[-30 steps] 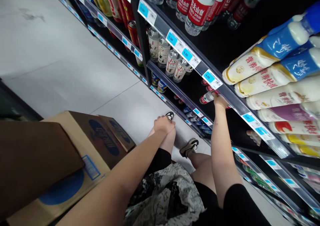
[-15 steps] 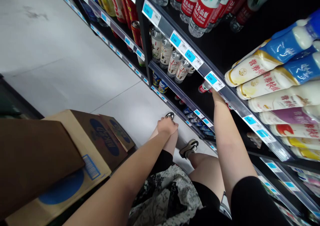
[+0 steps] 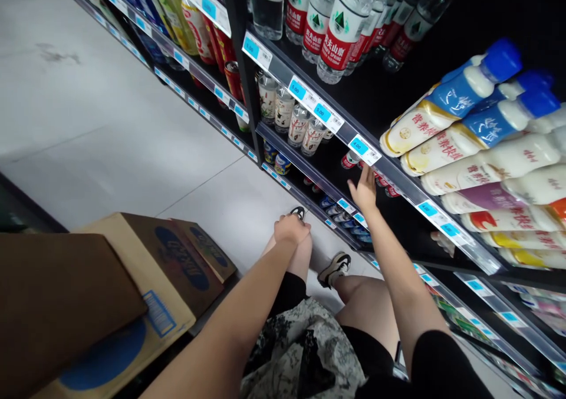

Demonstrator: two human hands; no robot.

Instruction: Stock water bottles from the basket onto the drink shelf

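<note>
My left hand point(image 3: 290, 230) rests closed on my left knee, nothing visibly in it. My right hand point(image 3: 365, 190) is out in front of the shelf edge, fingers stretched and apart, holding nothing. It is just below a blue price tag point(image 3: 364, 149) on the black shelf rail point(image 3: 398, 178). A small red-labelled bottle point(image 3: 350, 160) stands on the shelf right behind the tag, a little left of my fingertips. More red-capped bottles sit further in, mostly hidden by the rail.
Open cardboard boxes point(image 3: 145, 293) stand at my left on the grey floor. Water bottles point(image 3: 336, 27) fill the shelf above, white milk drinks with blue caps point(image 3: 464, 122) the right. Small patterned bottles point(image 3: 294, 119) and cans lie lower left. My shoes point(image 3: 335, 267) are near the bottom shelf.
My right hand has come out of the shelf, let go of the red-labelled bottle and opened. The bottle now stands on the shelf. My left hand stayed on the knee.
</note>
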